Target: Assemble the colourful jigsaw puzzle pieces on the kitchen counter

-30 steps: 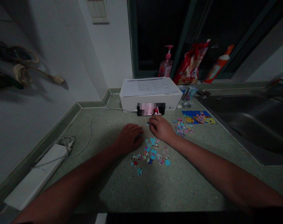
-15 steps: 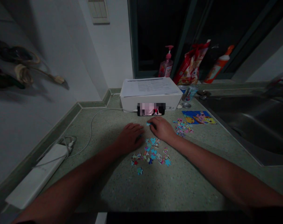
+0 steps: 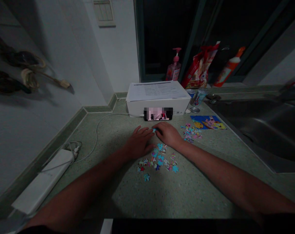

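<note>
My right hand (image 3: 168, 134) rests on the counter, its fingers pinching a small light-blue puzzle piece (image 3: 154, 130). From the other side my left hand (image 3: 139, 142) lies palm down with fingers stretched and apart, the fingertips close to that piece; whether they touch it I cannot tell. Just below the hands, loose puzzle pieces (image 3: 160, 157) in blue, white and pink are scattered. One blue-green piece (image 3: 146, 177) lies apart, nearer to me. A denser pile of puzzle pieces (image 3: 191, 132) sits right of my right hand, beside a colourful cartoon picture card (image 3: 208, 122).
A phone (image 3: 158, 114) with a lit screen leans on a white box (image 3: 159, 97). Its cable (image 3: 96, 130) runs left to a white power strip (image 3: 46, 178). A sink (image 3: 264, 130) is at the right; a pink pump bottle (image 3: 173, 69) stands behind the box.
My left hand has moved right and slightly up, its fingers spreading toward the blue piece. My right hand stays nearly in place with the piece. The view has shifted slightly.
</note>
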### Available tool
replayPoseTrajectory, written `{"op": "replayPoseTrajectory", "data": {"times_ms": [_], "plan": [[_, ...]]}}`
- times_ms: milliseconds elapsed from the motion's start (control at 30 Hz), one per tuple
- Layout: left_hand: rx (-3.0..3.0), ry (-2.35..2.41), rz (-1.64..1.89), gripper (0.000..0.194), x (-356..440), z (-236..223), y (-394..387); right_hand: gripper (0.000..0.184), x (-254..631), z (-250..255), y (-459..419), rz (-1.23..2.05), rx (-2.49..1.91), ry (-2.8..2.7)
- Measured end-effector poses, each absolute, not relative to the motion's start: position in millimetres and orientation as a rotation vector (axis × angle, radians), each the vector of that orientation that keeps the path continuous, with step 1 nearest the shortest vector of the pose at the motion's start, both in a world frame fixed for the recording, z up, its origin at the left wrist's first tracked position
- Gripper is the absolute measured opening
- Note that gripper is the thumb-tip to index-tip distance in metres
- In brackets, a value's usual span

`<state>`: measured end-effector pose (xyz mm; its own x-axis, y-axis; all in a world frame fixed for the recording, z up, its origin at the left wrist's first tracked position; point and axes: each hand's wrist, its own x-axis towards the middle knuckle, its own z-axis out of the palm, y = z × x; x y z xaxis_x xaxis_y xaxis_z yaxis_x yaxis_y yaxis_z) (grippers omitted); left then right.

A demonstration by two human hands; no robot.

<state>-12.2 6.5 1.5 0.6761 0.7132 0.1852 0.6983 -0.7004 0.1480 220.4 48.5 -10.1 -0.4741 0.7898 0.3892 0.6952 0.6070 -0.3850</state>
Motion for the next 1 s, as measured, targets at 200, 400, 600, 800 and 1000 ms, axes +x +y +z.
{"op": "replayPoseTrajectory", "data": {"times_ms": [200, 400, 600, 800, 1000], "plan": [[2.727, 1.239, 0.643, 0.040, -15, 0, 11, 0.030, 221, -5, 44, 0.209, -1.144, -2.219], [2.525, 1.499, 0.932, 0.020, -33, -5, 25, 0.037, 230, -1, 41, 0.200, -1.269, -2.164], [2.514, 1.559, 0.898, 0.016, -35, -6, 27, 0.033, 234, 3, 39, 0.113, -1.337, -2.355], [2.501, 1.559, 0.777, 0.014, -34, -3, 23, 0.032, 230, 10, 28, 0.054, -1.404, -2.416], [2.524, 1.422, 0.697, 0.016, -32, 1, 17, 0.029, 227, 12, 21, 0.010, -1.505, -2.413]]}}
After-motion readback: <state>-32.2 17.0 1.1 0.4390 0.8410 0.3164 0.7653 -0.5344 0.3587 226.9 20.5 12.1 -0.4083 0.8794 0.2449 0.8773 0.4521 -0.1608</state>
